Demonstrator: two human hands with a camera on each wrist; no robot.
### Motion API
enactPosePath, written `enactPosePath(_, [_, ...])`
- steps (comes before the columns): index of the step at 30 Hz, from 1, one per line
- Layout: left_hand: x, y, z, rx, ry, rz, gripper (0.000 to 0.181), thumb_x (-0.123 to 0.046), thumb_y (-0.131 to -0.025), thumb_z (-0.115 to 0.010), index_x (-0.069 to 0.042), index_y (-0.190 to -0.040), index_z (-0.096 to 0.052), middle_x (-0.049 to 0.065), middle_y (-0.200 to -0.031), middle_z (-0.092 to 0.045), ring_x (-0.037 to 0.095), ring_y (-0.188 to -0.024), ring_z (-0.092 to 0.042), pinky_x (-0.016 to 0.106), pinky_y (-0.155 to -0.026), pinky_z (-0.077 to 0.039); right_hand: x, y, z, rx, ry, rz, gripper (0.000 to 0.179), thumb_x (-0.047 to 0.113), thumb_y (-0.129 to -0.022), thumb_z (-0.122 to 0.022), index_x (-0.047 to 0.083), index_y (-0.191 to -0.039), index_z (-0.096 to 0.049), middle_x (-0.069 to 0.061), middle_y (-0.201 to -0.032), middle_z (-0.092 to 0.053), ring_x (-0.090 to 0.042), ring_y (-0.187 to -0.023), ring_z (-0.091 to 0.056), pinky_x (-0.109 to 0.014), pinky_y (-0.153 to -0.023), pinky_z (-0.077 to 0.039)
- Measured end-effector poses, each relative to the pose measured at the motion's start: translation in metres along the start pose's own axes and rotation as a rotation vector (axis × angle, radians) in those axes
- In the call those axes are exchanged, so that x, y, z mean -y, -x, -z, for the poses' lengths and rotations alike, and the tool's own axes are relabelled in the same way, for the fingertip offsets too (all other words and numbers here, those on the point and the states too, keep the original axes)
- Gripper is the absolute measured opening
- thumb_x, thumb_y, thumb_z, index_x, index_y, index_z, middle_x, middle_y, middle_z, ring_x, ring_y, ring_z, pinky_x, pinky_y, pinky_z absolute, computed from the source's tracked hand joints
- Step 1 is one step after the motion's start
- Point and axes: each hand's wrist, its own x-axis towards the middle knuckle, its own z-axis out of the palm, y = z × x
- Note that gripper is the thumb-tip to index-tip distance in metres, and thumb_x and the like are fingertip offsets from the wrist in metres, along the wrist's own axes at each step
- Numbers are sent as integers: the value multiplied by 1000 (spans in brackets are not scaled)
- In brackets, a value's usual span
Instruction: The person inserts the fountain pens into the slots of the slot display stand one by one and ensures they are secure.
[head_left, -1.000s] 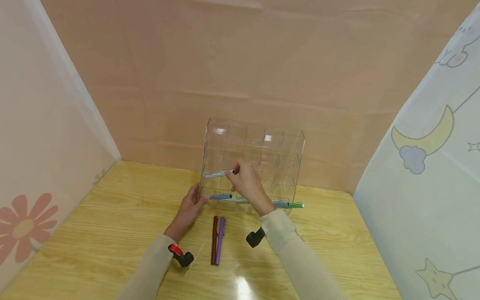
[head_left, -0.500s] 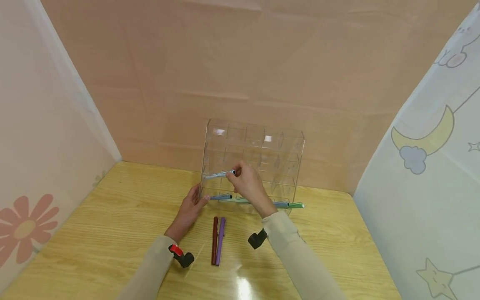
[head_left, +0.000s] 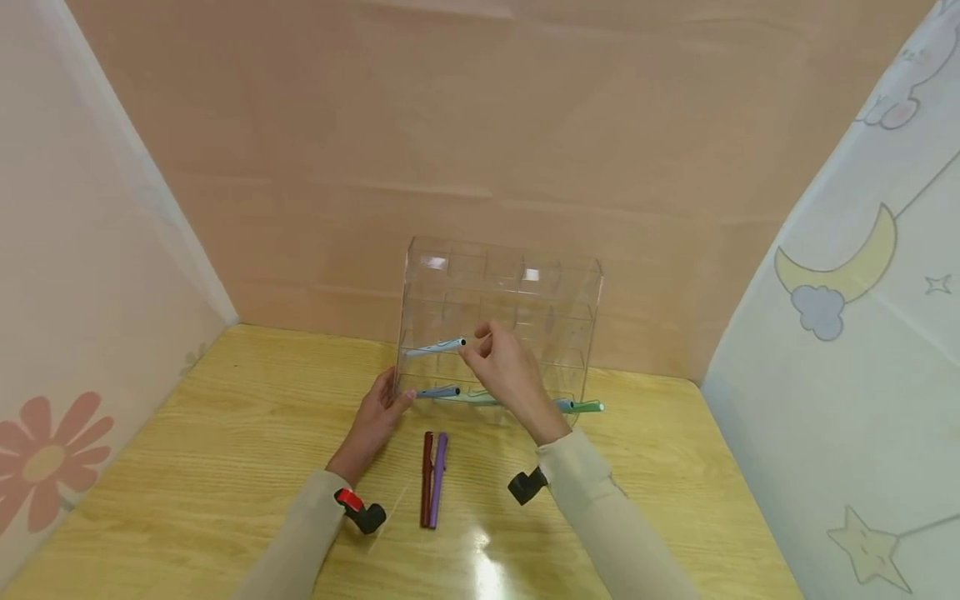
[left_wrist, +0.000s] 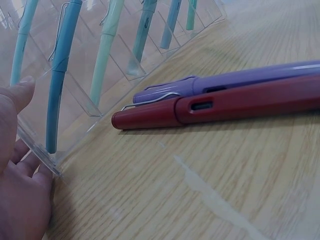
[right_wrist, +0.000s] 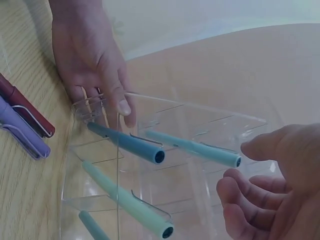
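Observation:
A clear acrylic pen rack (head_left: pixel 501 271) with tiered compartments stands at the back of the table. My left hand (head_left: pixel 375 421) grips its lower left edge, thumb in front and fingers behind. A light blue pen (head_left: pixel 433 347) lies across the second tier from the bottom, at the left. Just right of its capped end is my right hand (head_left: pixel 513 379), fingers loosely bent and holding nothing; the right wrist view shows thumb and fingers apart. On the bottom tier sit a darker blue pen (left_wrist: pixel 57 85), a mint pen (left_wrist: pixel 104 65), a teal pen (left_wrist: pixel 142 37) and others, ending with a green pen (head_left: pixel 588 407).
A dark red pen (head_left: pixel 427 479) and a purple pen (head_left: pixel 439 479) lie side by side on the wooden table (head_left: pixel 247 467), in front of the rack. A brown backdrop (head_left: pixel 450 125) hangs behind it. Patterned cloths hang at left and right.
My right hand has let go of the light blue pen and drawn slightly to the right. The pen stays in the rack. My left hand keeps its grip on the rack edge.

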Motion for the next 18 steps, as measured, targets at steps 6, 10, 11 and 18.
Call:
enactPosePath(6, [1,-2,1,2,-2,-8,76,-26,-111,-59,-1,-169,-16,25,-178,-17,44,-166,-18,57,-136,-20,2,14,5,-6,-26,17,33,38,-103,-70,11,-122,-63,-2,-90,-71,-16,-64,-60,-30,-54,-49])
enactPosePath(10, [1,-2,0,0,-5,-5,76,-26,-111,-59,-1,-169,-17,24,-178,-18,44,-166,-18,57,-136,-21,3,25,8,-6,-34,45,33,36,-102,-71,11,-122,-64,-1,-90,-71,-16,-63,-58,-30,-53,-48])
enactPosePath(11, [0,-2,0,1,-9,-4,76,-26,-111,-59,-1,-169,-17,24,-178,-18,44,-166,-18,57,-136,-21,4,28,9,-5,-34,52,33,35,-102,-71,10,-123,-64,-1,-90,-71,-16,-62,-57,-30,-52,-47])
enactPosePath(18, [-4,0,1,11,-27,0,75,-29,-111,-59,-3,-169,-18,24,-177,-20,43,-166,-19,57,-136,-19,7,50,11,5,-7,58,29,35,-103,-71,15,-123,-63,3,-91,-71,-11,-55,-51,-26,-48,-42])
